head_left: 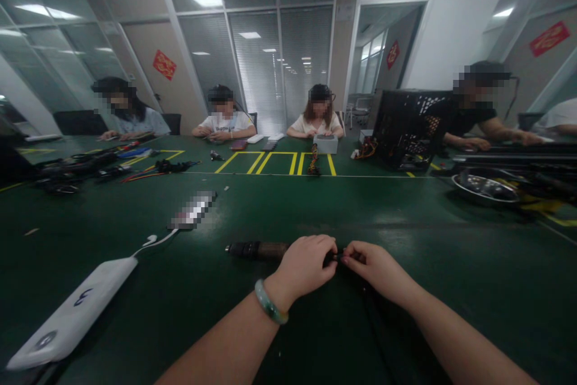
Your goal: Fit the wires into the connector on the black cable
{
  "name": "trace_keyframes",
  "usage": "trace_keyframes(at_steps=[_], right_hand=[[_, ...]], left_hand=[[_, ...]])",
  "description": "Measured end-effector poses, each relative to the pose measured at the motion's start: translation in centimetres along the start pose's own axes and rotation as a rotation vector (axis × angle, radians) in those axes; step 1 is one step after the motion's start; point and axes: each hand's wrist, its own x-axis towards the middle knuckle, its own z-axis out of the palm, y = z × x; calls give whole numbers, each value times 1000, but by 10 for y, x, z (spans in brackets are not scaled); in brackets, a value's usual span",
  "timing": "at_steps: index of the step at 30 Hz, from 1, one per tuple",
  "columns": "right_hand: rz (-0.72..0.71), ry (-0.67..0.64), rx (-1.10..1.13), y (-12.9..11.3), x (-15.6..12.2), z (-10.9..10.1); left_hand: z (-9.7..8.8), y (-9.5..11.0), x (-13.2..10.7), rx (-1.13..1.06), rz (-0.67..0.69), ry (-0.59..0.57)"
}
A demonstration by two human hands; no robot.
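Note:
A dark, rod-shaped cable bundle (256,249) lies across the green table (360,217) in front of me. My left hand (306,266), with a jade bangle on its wrist, is closed around the bundle's right end. My right hand (373,265) pinches the same dark piece from the right, fingertips meeting those of the left hand. The part between the two hands is hidden by the fingers. A thin black cable (374,325) runs from there toward me.
A white power bank (74,313) with a white cord lies at the near left. Several people sit along the far side and at the right. A black computer case (406,130), loose cables (90,166) and a round metal part (487,187) stand farther off.

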Motion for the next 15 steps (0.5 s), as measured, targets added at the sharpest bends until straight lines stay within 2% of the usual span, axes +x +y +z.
trace_keyframes(at_steps=[15], right_hand=[[57,-20,-10,-6,-3,-5]], left_hand=[[-1,-1,-1,-15,-11,-8]])
